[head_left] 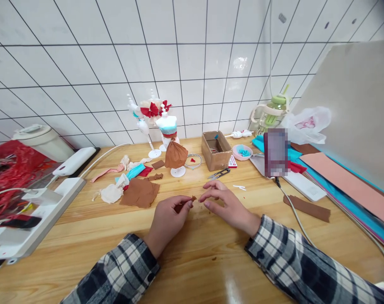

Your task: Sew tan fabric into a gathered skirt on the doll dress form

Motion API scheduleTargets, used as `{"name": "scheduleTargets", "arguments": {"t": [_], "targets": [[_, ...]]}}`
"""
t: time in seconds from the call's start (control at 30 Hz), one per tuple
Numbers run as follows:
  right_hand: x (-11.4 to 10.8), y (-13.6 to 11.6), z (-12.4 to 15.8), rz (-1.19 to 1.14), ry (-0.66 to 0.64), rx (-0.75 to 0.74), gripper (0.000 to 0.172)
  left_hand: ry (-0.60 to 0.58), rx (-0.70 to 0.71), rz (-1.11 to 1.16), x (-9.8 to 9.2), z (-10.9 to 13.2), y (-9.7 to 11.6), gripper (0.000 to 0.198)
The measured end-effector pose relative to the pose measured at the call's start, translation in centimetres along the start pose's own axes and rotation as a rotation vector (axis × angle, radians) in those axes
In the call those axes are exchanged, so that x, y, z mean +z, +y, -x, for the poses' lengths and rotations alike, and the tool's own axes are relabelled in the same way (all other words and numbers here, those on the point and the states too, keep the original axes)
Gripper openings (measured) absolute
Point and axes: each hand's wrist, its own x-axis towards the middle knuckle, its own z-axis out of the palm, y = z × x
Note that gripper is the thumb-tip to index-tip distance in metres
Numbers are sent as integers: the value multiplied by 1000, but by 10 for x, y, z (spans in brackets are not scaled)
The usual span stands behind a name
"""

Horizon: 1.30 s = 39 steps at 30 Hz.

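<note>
Fingers (188,204) of left hand (166,221) clamped thumb-to-forefinger on small dark-brown fabric scrap (183,206), held low over light wooden tabletop (211,261), dead centre between both hands. Right hand (226,206) sits at 3 o'clock of the scrap, fingertips curled in at its free tip; can't tell if they pinch it or only touch. Judged from this: to do it well, left pinch should be tight and close to the free end so the tiny piece doesn't twist, right fingertips should work only the tip, wrists should rest on the wood for steadiness, and the piece should ride low so a slip lands within reach. Counts: 2 hands, 1 scrap in hand, 1 larger flat brown fabric piece (140,193) at 10 o'clock, 2 small brown offcuts (158,164) at 11, 1 long brown strip (306,207) at 3, 1 open cardboard box (215,151) at 1, 1 pair of metal thread snips (219,173) between 12 and 1, 1 pink bowl (242,152) just right of the box, 1 white mini dress form draped in brown cloth (175,156) at 12, 1 more in blue and red (167,126) behind it.
</note>
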Motion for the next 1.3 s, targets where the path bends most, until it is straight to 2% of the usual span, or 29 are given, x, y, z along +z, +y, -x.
{"name": "scheduleTargets", "arguments": {"t": [0.1, 0.2, 0.37, 0.53, 0.67, 0.87, 1.07, 1.17, 1.3], "targets": [[0, 1, -1, -66, -8, 36, 16, 3, -32, 32, 0, -4, -2, 17], [6, 2, -2, -163, -1, 163, 11, 3, -49, 58, 1, -8, -1, 17], [18, 1, -2, -361, -80, 305, 13, -12, -57, 86, 4, -9, 1, 16], [24, -1, -3, -566, -85, 446, 21, -23, -10, 59, 6, -5, 4, 16], [26, 0, -3, -609, -96, 521, 27, -28, 2, 61, 7, -4, 5, 16], [27, 3, -3, -631, -96, 545, 36, -18, 49, 51, 7, -3, 6, 17], [28, 1, -5, -627, -50, 554, 32, -37, 104, 52, 4, -1, 6, 17], [27, 1, -4, -636, -52, 548, 32, -75, 132, 67, 3, -1, 5, 18], [27, 3, -4, -633, -66, 544, 35, -66, 136, 65, 2, -1, 5, 18]]}}
